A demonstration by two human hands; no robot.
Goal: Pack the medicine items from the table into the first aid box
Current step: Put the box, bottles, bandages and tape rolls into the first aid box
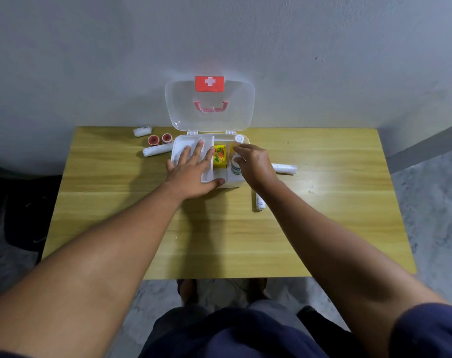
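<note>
The white first aid box (232, 184) stands open at the table's far middle, its clear lid (209, 105) upright against the wall. My left hand (194, 169) lies flat with fingers spread on the white inner tray (179, 148) in the box's left half. A yellow carton (219, 156) sits in the middle compartment. My right hand (254, 162) grips a small white bottle (235, 168) inside the right compartment. Left of the box lie two white bandage rolls (156, 150) and two red tape rolls (160, 139). Two more white rolls (284, 168) lie right of the box.
The wooden table (219, 241) stands against a grey wall. One white roll (259, 202) lies in front of the box under my right forearm. A dark bag (26, 210) sits on the floor at the left.
</note>
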